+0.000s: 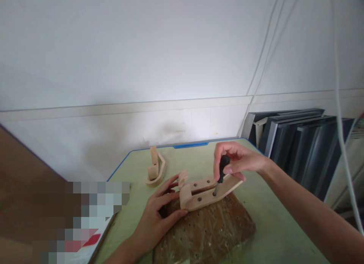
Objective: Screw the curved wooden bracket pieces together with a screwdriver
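Presently, the right hand (pixel 234 161) is closed around a black-handled screwdriver (pixel 224 168), its tip at a hole in the wooden workpiece (pixel 206 200), which rests on a brown board (pixel 207 233) atop the tabletop (pixel 284 226). The left hand (pixel 157 212), fingers spread apart, grips the workpiece's left end. A separate wooden piece (pixel 153 172) lies toward the far edge.

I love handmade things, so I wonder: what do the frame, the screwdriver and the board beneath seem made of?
Frame: apparently bare wood, being pale, matte and faintly grained.
Screwdriver: handle probably black plastic or rubber; the thin, grey shaft looks metal.
Board: perhaps brown wood under clear film or tape, given its shiny creases.
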### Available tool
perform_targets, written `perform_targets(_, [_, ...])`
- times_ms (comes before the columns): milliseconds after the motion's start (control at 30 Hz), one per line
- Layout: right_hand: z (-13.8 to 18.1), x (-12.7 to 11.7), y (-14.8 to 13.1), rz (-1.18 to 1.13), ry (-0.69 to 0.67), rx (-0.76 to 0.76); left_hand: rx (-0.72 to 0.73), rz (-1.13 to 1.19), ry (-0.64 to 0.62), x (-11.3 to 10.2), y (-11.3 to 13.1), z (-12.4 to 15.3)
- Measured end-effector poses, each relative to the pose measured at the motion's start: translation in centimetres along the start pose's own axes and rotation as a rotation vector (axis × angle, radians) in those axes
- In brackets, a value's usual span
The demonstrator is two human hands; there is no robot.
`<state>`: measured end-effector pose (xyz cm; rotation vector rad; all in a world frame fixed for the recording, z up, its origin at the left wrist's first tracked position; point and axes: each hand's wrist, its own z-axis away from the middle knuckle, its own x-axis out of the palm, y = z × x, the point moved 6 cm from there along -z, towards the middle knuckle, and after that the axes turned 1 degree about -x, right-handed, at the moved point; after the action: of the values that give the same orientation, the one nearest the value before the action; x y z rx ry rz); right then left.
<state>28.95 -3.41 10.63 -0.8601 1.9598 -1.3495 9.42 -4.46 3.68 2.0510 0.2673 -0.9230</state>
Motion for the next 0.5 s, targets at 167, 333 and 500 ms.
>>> perform_targets(167, [-2.1,-0.7,1.0,-0.059,-0.314,0.011,0.008,0.001,0.011,-0.1,-0.3,0.0])
perform_targets(333, [-2.9,-1.9,1.7,-0.045,-0.472,0.032,0.022,-0.011,0.008,0.0,-0.7,-0.1])
perform_targets(500, [-3.6,-2.8,1.7,0.048,-0.388,0.015,0.014,-0.019,0.000,0.2,-1.0,-0.3])
